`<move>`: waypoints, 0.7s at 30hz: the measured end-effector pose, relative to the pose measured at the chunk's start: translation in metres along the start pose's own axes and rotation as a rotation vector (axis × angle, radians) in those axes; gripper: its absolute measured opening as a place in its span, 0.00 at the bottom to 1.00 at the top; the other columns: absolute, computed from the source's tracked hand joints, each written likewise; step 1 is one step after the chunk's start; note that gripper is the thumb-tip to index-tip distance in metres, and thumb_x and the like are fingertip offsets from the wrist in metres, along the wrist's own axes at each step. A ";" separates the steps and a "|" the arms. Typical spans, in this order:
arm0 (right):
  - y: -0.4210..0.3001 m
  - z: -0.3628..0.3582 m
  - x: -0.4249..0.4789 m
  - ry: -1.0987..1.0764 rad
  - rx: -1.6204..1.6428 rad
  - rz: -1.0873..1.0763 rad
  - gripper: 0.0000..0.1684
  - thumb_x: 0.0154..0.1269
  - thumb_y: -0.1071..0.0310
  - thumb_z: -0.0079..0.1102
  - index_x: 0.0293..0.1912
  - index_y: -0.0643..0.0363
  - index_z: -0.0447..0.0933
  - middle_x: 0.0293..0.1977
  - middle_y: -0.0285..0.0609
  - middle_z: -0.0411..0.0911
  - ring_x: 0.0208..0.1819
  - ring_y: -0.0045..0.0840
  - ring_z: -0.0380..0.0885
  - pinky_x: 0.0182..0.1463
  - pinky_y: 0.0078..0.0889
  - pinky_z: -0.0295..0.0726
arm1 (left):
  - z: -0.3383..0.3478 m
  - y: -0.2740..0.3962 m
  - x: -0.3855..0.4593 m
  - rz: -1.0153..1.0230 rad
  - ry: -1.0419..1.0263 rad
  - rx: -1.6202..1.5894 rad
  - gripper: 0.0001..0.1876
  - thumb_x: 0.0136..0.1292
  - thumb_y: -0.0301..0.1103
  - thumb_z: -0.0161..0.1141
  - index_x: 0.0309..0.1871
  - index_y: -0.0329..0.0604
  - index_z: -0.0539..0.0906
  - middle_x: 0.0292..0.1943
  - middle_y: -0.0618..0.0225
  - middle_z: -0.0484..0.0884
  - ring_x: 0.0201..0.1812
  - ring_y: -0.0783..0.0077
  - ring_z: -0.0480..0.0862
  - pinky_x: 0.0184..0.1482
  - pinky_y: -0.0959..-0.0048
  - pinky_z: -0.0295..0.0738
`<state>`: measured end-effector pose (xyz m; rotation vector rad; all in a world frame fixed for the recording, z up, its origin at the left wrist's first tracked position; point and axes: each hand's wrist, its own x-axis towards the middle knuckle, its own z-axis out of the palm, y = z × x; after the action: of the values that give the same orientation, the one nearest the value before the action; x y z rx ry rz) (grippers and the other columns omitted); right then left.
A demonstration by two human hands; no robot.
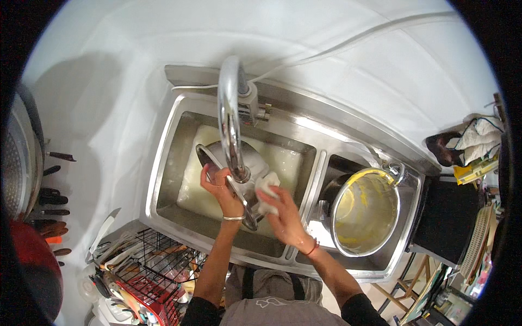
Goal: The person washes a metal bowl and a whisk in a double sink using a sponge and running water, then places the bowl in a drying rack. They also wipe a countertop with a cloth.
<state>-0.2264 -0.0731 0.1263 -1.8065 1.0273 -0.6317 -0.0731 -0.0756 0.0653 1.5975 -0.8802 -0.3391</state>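
Observation:
My left hand (222,189) grips the rim of a tilted metal bowl or pot (255,159) over the left sink basin (175,150). In my right hand (283,214) is a bunched whitish cloth (268,182), pressed to the vessel's outer side. The chrome faucet (229,122) arches in front of the vessel and hides part of it. Beneath lies a pale, wet rectangular board or tub (289,161); which of the two I cannot tell.
A large metal pot (367,216) with yellow residue leans in the right basin. Knives (53,197) hang on the left wall. A black wire rack (163,248) and a red basket (149,299) with utensils stand at lower left. Beyond the sink's right end is a black surface (448,220).

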 end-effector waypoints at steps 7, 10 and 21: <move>-0.011 0.010 0.006 -0.050 0.043 -0.243 0.33 0.42 0.77 0.48 0.55 0.55 0.68 0.49 0.50 0.64 0.50 0.44 0.62 0.57 0.39 0.61 | -0.010 0.016 -0.008 -0.563 -0.179 -0.810 0.15 0.67 0.31 0.43 0.56 0.45 0.63 0.48 0.66 0.70 0.45 0.76 0.71 0.49 0.74 0.67; -0.007 0.022 0.020 -0.027 -0.075 -0.299 0.31 0.43 0.74 0.50 0.53 0.56 0.68 0.47 0.50 0.65 0.49 0.44 0.63 0.54 0.42 0.62 | -0.016 0.002 -0.019 -0.643 -0.185 -0.704 0.17 0.68 0.35 0.44 0.58 0.41 0.64 0.44 0.68 0.71 0.44 0.79 0.71 0.47 0.77 0.67; 0.032 0.022 0.045 -0.004 -0.056 -0.322 0.20 0.43 0.68 0.53 0.41 0.58 0.72 0.49 0.53 0.64 0.55 0.49 0.60 0.60 0.45 0.57 | -0.022 -0.017 -0.025 -0.313 -0.221 -0.002 0.16 0.68 0.39 0.44 0.44 0.33 0.74 0.21 0.74 0.68 0.24 0.83 0.64 0.26 0.79 0.61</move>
<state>-0.1982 -0.1081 0.0870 -2.0415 0.7626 -0.7985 -0.0691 -0.0423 0.0483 1.7197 -0.7925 -0.7491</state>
